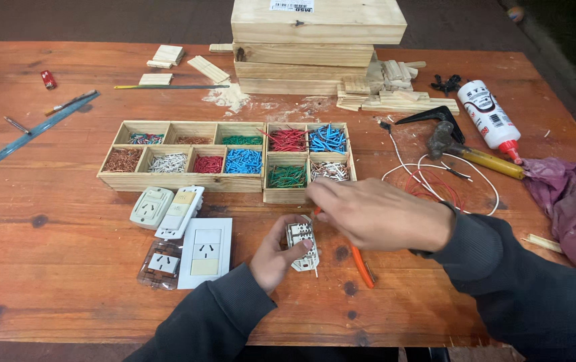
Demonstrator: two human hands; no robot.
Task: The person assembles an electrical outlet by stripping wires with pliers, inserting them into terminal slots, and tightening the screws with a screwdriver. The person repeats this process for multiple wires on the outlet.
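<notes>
My left hand [276, 253] grips a small white electrical switch module [301, 243] with its back terminals facing up, just above the wooden table [67, 268]. My right hand [372, 213] hovers over it and holds an orange-handled tool [362, 263], whose tip meets the module's top edge; the handle trails toward me. Just beyond my right hand stands a small wooden tray [307, 155] with red, blue, green and white wire pieces in its four compartments.
A longer wooden compartment tray [182, 155] of coloured wire pieces sits left of the small one. White socket and switch plates [181, 234] lie at the near left. A hammer [466, 149], glue bottle [490, 117], loose wires, purple cloth [569, 201] and stacked boards [315, 43] are beyond.
</notes>
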